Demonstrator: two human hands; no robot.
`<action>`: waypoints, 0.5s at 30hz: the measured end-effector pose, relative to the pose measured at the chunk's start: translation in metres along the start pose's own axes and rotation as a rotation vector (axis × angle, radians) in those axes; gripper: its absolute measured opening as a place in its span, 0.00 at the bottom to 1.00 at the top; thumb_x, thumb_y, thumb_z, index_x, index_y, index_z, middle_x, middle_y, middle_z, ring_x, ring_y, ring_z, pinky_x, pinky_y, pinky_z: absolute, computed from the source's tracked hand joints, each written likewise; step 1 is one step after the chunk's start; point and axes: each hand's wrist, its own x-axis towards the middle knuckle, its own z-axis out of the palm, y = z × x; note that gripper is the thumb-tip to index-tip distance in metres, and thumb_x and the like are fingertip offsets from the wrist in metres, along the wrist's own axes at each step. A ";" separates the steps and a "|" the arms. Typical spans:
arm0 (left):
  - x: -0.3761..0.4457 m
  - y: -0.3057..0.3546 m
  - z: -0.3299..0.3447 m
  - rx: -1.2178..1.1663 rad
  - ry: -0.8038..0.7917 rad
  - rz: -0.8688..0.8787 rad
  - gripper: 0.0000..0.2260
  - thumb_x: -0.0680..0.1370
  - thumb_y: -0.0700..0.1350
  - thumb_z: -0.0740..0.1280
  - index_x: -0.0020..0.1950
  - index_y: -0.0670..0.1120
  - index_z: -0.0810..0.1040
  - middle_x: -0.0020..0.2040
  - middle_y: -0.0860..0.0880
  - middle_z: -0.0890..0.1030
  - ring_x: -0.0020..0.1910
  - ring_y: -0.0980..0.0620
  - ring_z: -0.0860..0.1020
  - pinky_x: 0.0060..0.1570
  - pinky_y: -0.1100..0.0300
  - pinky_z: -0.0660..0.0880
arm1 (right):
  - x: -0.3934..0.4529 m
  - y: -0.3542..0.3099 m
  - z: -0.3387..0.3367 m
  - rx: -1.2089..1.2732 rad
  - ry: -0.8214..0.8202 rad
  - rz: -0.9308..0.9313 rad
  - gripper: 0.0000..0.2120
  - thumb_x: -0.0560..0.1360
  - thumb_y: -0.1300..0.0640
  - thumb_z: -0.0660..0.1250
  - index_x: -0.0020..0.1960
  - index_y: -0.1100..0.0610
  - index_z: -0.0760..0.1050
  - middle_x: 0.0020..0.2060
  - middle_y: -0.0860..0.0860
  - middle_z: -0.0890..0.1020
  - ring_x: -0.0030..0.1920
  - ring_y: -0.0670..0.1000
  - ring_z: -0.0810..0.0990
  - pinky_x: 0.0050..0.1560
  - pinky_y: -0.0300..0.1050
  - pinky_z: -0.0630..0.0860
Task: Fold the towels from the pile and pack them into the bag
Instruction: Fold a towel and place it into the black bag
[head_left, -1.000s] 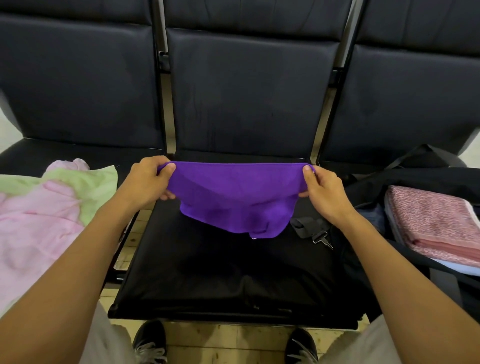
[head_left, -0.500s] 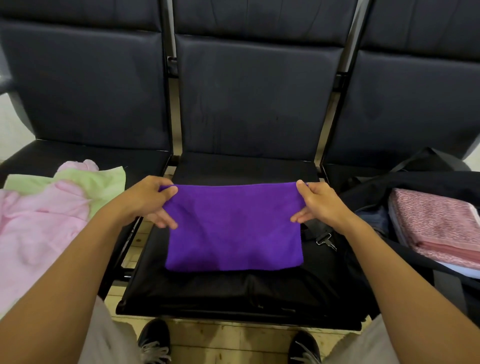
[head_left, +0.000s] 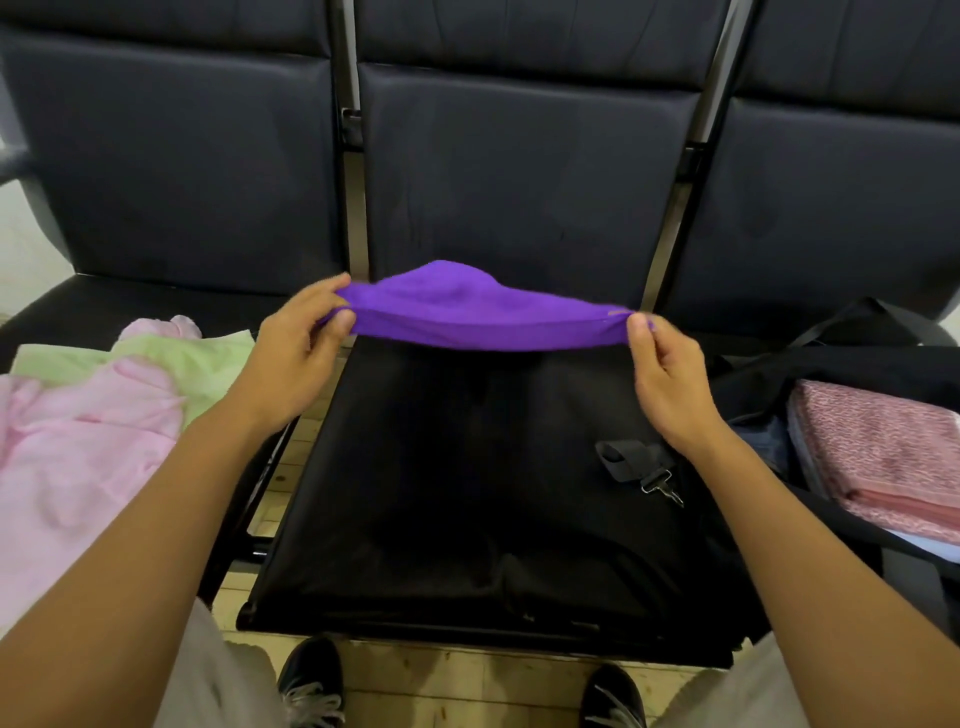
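A purple towel hangs in the air above the middle black seat, stretched flat and seen nearly edge-on. My left hand pinches its left end and my right hand pinches its right end. On the left seat lies the pile of pink towels with a light green towel among them. The open black bag rests on the right seat, and a folded pink patterned towel lies on top inside it.
A black strap with a metal clip from the bag lies on the middle seat's right side. Dark seat backs rise behind. My shoes stand on the wooden floor below the seat's front edge.
The purple towel lay flat on the middle seat half a second ago. Both hands have since lifted it off the seat and up, holding its two ends.
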 end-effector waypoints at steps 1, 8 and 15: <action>-0.001 -0.003 0.000 0.026 -0.070 -0.015 0.11 0.82 0.40 0.61 0.63 0.40 0.77 0.65 0.47 0.74 0.62 0.53 0.72 0.61 0.59 0.68 | -0.001 0.004 0.000 -0.031 -0.085 0.059 0.17 0.85 0.51 0.55 0.54 0.57 0.79 0.39 0.51 0.79 0.39 0.45 0.77 0.44 0.43 0.74; -0.022 -0.039 0.008 0.294 -0.878 -0.295 0.12 0.81 0.46 0.63 0.39 0.48 0.78 0.40 0.49 0.79 0.43 0.53 0.77 0.48 0.59 0.73 | -0.022 0.035 0.003 -0.363 -0.794 0.262 0.15 0.82 0.52 0.62 0.50 0.62 0.82 0.35 0.48 0.82 0.36 0.44 0.78 0.39 0.38 0.73; -0.039 -0.035 0.009 0.116 -1.251 -0.405 0.13 0.81 0.44 0.64 0.38 0.53 0.80 0.32 0.61 0.79 0.36 0.65 0.77 0.42 0.68 0.71 | -0.036 0.030 0.004 -0.290 -1.137 0.476 0.06 0.79 0.54 0.68 0.46 0.51 0.83 0.42 0.48 0.83 0.44 0.45 0.78 0.49 0.39 0.76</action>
